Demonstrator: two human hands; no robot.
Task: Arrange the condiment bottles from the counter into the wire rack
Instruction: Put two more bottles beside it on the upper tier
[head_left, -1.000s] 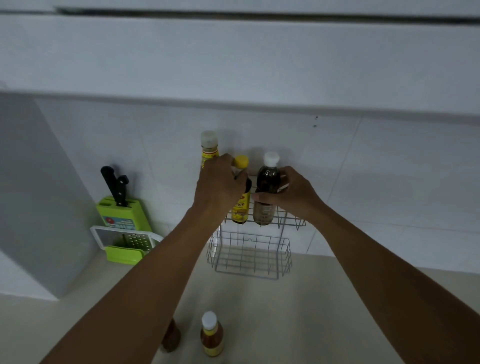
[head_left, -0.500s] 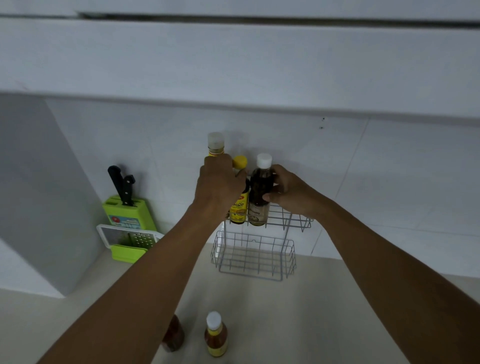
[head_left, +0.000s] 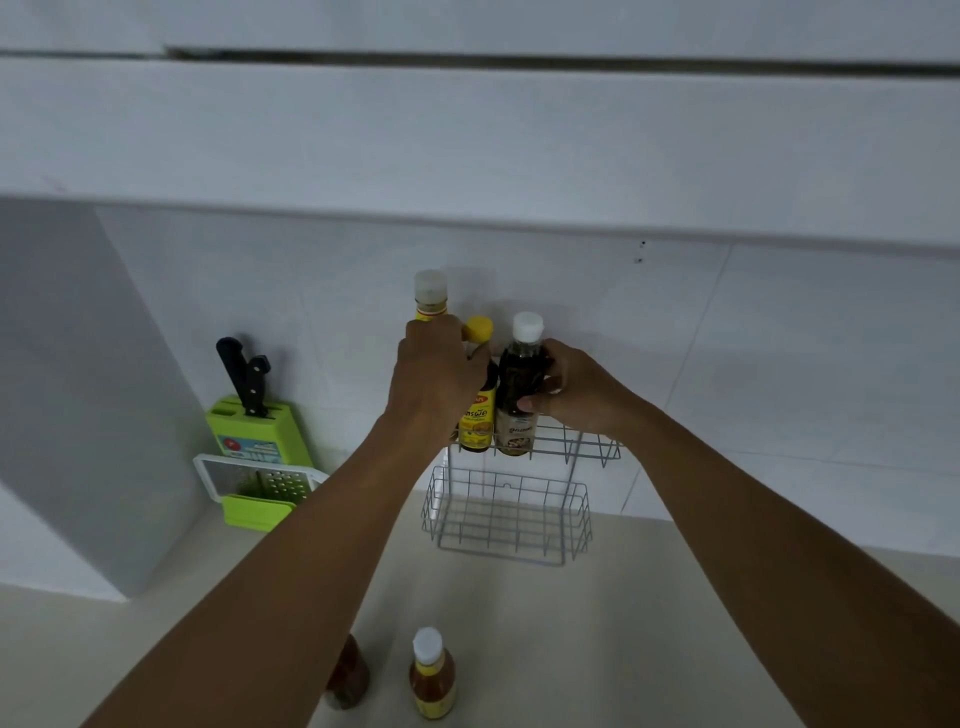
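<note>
Since a second ago the dark bottle (head_left: 519, 395) has slid left and now stands against the yellow-capped bottle (head_left: 478, 410) on the rack's (head_left: 582, 447) top shelf. The right hand (head_left: 571, 387) is wrapped on the dark bottle, likely to pack the row tight; the left hand (head_left: 441, 374) is closed around the tall bottle (head_left: 430, 299), steadying it. The lower basket (head_left: 509, 514) is bare. Two bottles (head_left: 431, 675) (one half hidden by the arm) wait on the pale tabletop (head_left: 597, 649), near; white tiled wall behind.
</note>
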